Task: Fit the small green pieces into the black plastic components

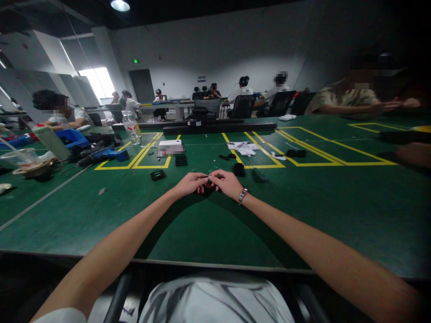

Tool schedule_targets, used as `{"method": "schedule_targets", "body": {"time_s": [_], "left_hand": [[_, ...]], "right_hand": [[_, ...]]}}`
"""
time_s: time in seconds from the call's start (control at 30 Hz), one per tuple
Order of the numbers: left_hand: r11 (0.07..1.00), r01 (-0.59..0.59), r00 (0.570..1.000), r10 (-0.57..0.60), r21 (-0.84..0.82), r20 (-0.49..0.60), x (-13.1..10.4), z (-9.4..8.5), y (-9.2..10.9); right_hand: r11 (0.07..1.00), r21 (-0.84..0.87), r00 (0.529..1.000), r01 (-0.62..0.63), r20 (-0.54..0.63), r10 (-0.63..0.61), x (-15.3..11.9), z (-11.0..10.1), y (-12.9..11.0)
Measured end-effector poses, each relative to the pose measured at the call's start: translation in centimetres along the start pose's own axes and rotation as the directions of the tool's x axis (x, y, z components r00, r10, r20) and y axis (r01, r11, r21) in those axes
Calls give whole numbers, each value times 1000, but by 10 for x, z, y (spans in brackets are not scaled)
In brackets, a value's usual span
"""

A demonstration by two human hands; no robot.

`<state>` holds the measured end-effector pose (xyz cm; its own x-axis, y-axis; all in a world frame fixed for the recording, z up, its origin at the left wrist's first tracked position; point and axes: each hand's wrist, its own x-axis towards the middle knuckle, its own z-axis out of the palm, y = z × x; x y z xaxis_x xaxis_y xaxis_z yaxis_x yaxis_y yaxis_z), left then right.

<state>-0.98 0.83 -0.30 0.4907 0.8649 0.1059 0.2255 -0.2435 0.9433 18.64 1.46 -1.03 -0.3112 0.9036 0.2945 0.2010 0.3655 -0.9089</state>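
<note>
My left hand (192,184) and my right hand (226,182) meet over the green table (202,229), fingertips pinched together. Between them is a small dark piece, mostly covered by the fingers and too small to name. Just past the fingertips lie tiny green bits (211,170). To the right of my right hand stands a small black block-like part (239,169). Left of my left hand lies a black part with green in it (157,174), and behind that a black ribbed part (181,160).
Yellow tape lines (269,166) mark the table. Further off are a white box-like device (170,146), crumpled white papers (245,148), a plastic bottle (132,128), a blue power tool (111,154) and a blue bin (71,138). People sit at left, right and behind.
</note>
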Motion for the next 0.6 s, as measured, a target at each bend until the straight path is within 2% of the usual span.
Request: {"method": "schedule_targets", "body": {"time_s": [0.23,0.6], "left_hand": [[1000,-10,1000,10,3,6,1,0,-2],[999,33,999,-34,-15,-11,-2,2,7]], "right_hand": [[1000,-30,1000,-10,-1,10,1,0,1],[1000,1,999,-24,28,24,1,-1,2]]}}
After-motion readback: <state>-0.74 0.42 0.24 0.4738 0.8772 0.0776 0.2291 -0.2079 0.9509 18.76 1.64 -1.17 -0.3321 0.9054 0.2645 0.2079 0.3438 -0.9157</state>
